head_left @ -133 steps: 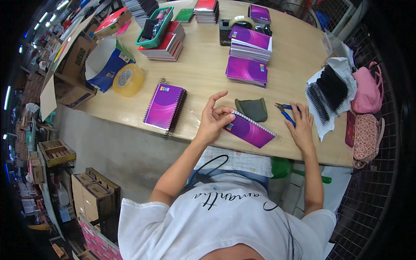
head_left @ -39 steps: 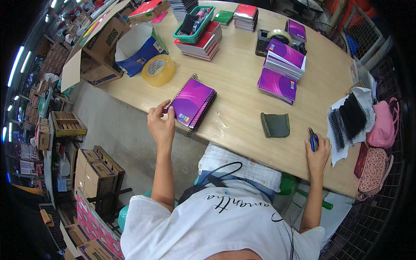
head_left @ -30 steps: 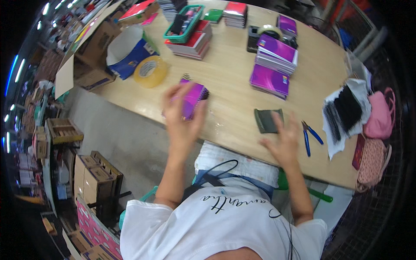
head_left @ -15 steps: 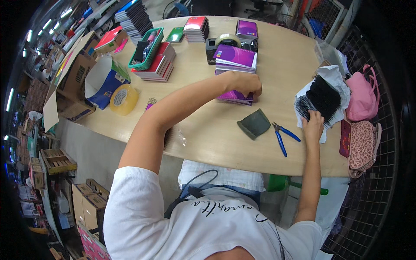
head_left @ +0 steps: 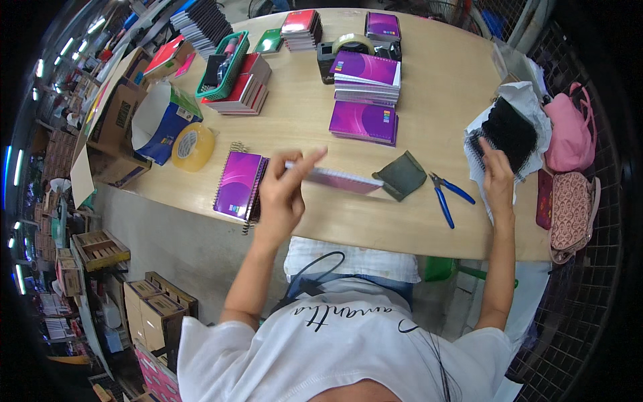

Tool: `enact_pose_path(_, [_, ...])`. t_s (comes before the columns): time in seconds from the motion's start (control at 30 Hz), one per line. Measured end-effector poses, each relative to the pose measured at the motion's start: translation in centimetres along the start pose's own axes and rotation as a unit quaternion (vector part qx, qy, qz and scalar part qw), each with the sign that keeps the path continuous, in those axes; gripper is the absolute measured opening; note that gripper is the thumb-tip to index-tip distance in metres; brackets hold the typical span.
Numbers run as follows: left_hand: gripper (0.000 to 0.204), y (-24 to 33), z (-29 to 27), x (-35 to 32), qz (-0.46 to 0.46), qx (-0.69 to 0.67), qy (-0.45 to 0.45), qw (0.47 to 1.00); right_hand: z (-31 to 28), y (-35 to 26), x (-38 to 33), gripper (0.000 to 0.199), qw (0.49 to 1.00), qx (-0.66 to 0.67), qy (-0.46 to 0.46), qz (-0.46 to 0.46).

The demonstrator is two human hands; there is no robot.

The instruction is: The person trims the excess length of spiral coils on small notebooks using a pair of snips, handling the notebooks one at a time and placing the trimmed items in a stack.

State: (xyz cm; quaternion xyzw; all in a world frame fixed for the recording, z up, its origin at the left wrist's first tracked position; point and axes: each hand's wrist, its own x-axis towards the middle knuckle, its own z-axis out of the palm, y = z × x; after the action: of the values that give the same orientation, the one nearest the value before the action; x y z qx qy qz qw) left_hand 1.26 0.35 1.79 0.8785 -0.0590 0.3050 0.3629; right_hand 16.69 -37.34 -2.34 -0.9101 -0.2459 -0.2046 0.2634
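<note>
My left hand (head_left: 282, 192) holds a thin purple notebook (head_left: 338, 179) edge-on above the wooden table (head_left: 301, 127), its far end near a dark green cloth (head_left: 402, 175). A purple spiral notebook (head_left: 238, 184) lies flat just left of that hand. My right hand (head_left: 497, 179) reaches into a pile of black spiral binding coils (head_left: 507, 133) lying on white paper at the table's right; whether it grips one I cannot tell. Blue-handled pliers (head_left: 445, 194) rest between the two hands.
Stacks of purple notebooks (head_left: 366, 77) stand mid-table. A yellow tape roll (head_left: 191, 146), a blue and white box (head_left: 161, 121), a green basket (head_left: 224, 63) on red books and more stacks fill the far side. Pink bags (head_left: 570, 139) hang right. Cardboard boxes (head_left: 159, 303) sit on the floor.
My left hand has drawn back from the far purple stack toward me, bringing a thin purple notebook. My right hand stays at the black coils.
</note>
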Motion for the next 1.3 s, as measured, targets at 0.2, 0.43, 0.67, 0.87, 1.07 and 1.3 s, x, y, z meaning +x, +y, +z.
enact_pose_path(0.2, [0.029,-4.4,5.5,-6.7,-0.039,-0.046,0.026,0.998,4.9,-12.4,-1.8,0.022,0.945,0.305,-0.121,0.013])
enact_pose_path(0.43, [0.026,-4.2,6.6,-6.5,-0.043,-0.034,0.048,0.997,7.0,-14.3,-2.1,0.02,0.928,0.346,-0.138,-0.014])
enact_pose_path(0.67, [0.027,-4.1,6.5,-6.5,-0.062,-0.064,0.044,0.995,6.9,-15.0,-1.9,0.018,0.94,0.326,-0.099,-0.017])
enact_pose_path(0.87, [0.025,-4.5,6.7,-6.5,-0.05,-0.055,0.055,0.996,7.0,-14.6,-1.6,0.019,0.941,0.333,-0.065,0.007])
enact_pose_path(1.07, [0.025,-4.0,6.6,-6.3,-0.059,-0.04,0.059,0.996,7.4,-14.5,-1.9,0.017,0.918,0.37,-0.14,-0.034])
enact_pose_path(1.3, [0.026,-3.9,6.8,-6.3,-0.073,-0.054,0.067,0.994,6.8,-14.6,-1.8,0.017,0.912,0.374,-0.164,-0.018])
